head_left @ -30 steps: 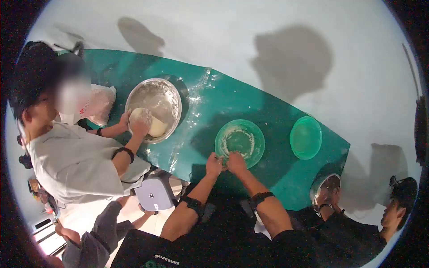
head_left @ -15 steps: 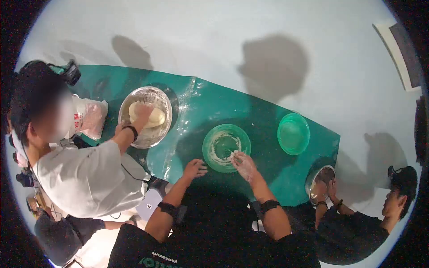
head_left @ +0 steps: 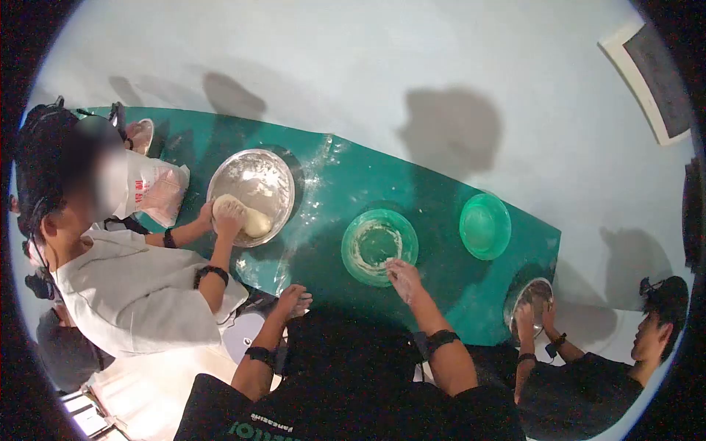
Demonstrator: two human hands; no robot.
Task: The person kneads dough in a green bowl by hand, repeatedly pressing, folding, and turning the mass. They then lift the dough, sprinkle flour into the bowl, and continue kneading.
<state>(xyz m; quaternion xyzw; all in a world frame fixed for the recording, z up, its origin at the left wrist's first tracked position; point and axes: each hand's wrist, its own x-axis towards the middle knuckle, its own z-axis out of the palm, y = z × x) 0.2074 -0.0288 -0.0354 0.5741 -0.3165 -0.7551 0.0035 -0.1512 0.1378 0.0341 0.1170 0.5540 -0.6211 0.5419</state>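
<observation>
A green plastic bowl [head_left: 379,248] sits on the table in front of me, with a ring of pale flour or dough residue around its inside. My right hand [head_left: 403,279], dusted white, is over the bowl's near right rim. Its fingers are bunched together and point into the bowl; whatever they may hold is too small to make out. Off the bowl's lower left, my left hand [head_left: 294,300] hovers by the near table edge. Its fingers are loosely bent and apart, with white on the fingertips, and it holds nothing that shows.
A second green bowl [head_left: 485,227] stands to the right. At left, a person in a white shirt presses dough [head_left: 254,222] in a metal bowl [head_left: 288,192], near a plastic bag [head_left: 163,192]. Another person works in a metal bowl [head_left: 548,285] at right. The green table [head_left: 441,294] bears white smears.
My left hand has drawn back down and left, away from the bowl. My right hand has shifted slightly toward the near rim. The white-shirted person's dough has moved to the near side of their bowl.
</observation>
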